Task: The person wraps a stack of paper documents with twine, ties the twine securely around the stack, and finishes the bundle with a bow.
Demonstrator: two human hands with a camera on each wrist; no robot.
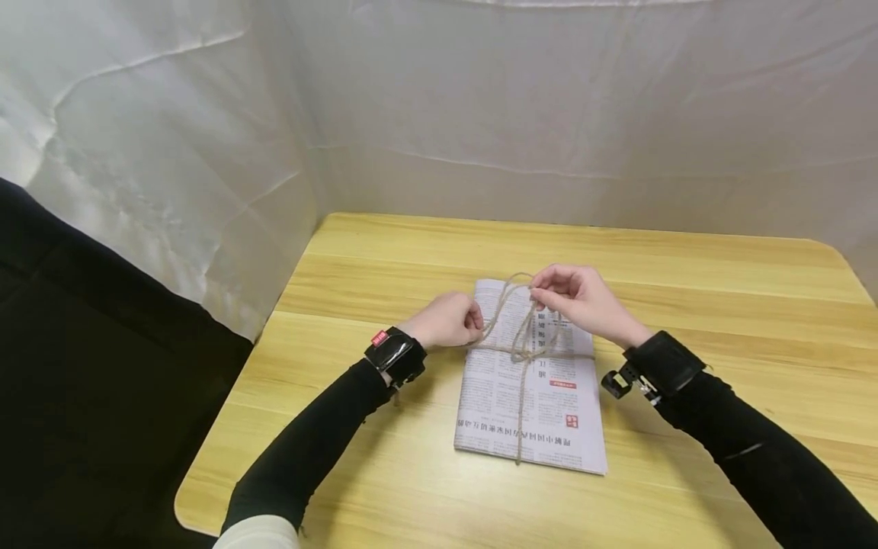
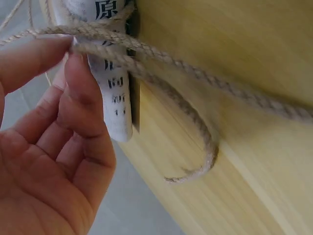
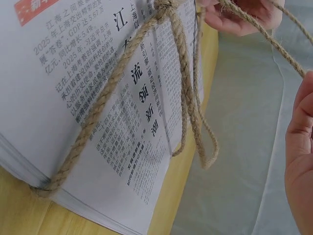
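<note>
White sheeting point(image 1: 171, 152) walls in a pale wooden desk point(image 1: 720, 320). At the desk's middle lies a folded newspaper bundle point(image 1: 542, 412), bound crosswise with jute twine point(image 1: 523, 352). At its left edge the left hand point(image 1: 449, 320) pinches the twine. Over the bundle's far end, the right hand point(image 1: 579, 297) holds a raised twine strand between curled fingertips.

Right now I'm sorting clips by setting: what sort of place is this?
Probably a staged recording booth, not a home: a bare wooden table closed in by white sheeting, with only a newspaper stack tied in twine.
</note>
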